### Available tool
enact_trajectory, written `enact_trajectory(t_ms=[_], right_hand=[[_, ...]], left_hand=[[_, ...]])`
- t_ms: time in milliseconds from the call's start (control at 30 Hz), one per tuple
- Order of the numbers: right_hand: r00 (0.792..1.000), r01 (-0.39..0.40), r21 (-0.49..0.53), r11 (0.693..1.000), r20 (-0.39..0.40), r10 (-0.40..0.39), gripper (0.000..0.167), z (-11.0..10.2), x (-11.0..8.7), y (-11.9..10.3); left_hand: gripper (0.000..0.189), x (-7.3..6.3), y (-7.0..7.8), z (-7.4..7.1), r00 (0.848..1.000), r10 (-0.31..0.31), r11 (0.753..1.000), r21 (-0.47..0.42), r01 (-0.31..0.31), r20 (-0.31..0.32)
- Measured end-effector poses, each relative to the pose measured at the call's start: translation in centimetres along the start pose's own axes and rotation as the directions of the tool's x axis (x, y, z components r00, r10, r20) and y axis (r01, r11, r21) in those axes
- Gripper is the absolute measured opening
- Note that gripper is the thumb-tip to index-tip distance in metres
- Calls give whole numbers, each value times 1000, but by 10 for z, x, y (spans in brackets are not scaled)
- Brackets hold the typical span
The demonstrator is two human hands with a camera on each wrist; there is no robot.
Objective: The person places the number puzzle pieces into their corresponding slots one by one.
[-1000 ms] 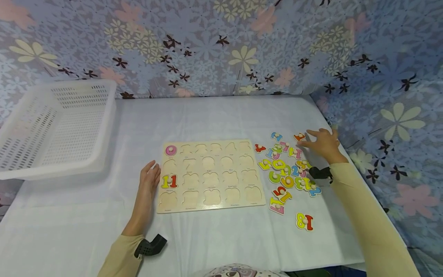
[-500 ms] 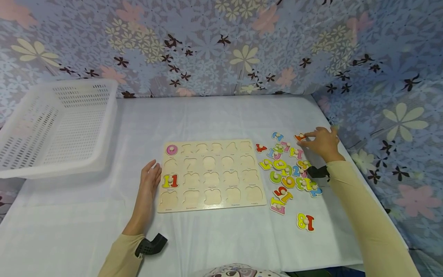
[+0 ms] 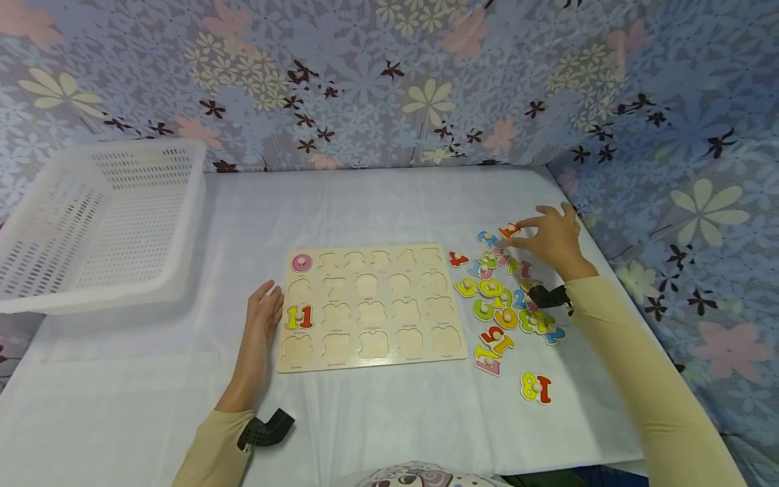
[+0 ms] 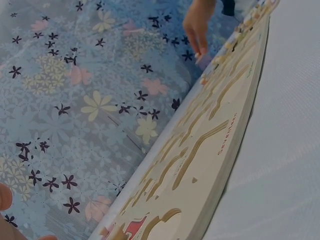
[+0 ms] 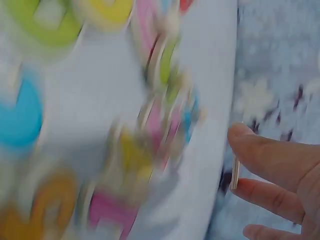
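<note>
Right hand point(image 3: 550, 240) pinches red piece point(image 3: 508, 230); puzzle board point(image 3: 388, 314) lies leftward, nearer body, long axis sideways; left hand point(image 3: 264, 314) relaxed beside it.

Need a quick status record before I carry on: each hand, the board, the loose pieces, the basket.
Right hand: pinches a red piece between thumb and finger; numeral unclear
Left hand: fingers relaxed beside the board's left edge; contact unclear
Puzzle board: pink 0 and 11 in place
Loose pieces: clustered right of the board, some overlapping
Set apart: 18, nearer the person
White basket: table's far left
</note>
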State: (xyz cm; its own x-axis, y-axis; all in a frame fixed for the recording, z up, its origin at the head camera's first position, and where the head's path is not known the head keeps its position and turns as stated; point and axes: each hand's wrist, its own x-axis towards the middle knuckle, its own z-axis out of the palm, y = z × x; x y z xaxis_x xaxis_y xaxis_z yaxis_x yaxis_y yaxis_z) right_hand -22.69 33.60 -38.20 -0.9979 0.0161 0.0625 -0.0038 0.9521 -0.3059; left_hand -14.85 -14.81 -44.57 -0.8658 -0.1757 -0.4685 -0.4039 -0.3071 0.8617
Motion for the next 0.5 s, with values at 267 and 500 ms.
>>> enact_trajectory(t_ms=[267, 500], right_hand=[[976, 213, -43, 976, 40, -212, 45, 16, 7, -67], [906, 403, -2, 915, 141, -399, 43, 47, 11, -144]], left_hand=[[58, 6, 6, 1, 998, -63, 998, 5, 63, -24], [58, -27, 19, 8, 1000, 10, 998, 60, -11, 9]])
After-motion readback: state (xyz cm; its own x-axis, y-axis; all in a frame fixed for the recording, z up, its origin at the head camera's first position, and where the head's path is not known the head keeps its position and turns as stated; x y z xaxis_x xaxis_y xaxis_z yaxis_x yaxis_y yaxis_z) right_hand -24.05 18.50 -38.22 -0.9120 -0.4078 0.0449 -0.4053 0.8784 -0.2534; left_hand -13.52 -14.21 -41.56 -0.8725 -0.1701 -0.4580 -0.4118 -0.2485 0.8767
